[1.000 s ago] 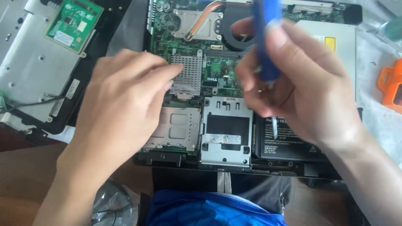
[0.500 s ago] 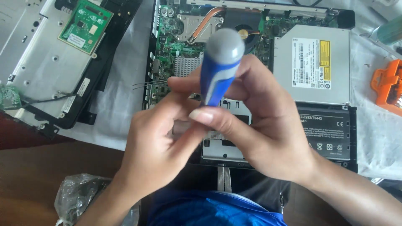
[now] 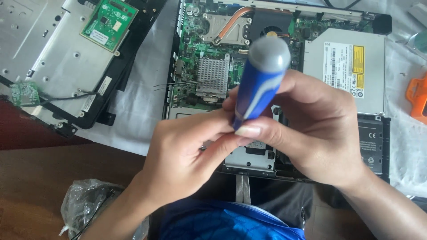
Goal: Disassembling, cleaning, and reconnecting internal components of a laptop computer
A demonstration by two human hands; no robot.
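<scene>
A brown wooden worktop (image 3: 40, 178) is carrying an opened black laptop base with its green circuit board exposed (image 3: 195, 58), and above the silver drive cage (image 3: 251, 158) at that base's near edge both hands are closing around a blue plastic screwdriver with a grey cap (image 3: 260, 78). The right hand (image 3: 320, 133) is wrapping the handle in a closed grip, while the left hand (image 3: 187, 151) is pinching its lower end, the tip hidden. This looks like the tool being readied or seated; the next move is calling for a steady, upright shaft before any turning.

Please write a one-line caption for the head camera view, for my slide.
Both hands, left hand and right hand, hold a blue screwdriver upright above an opened laptop.
</scene>
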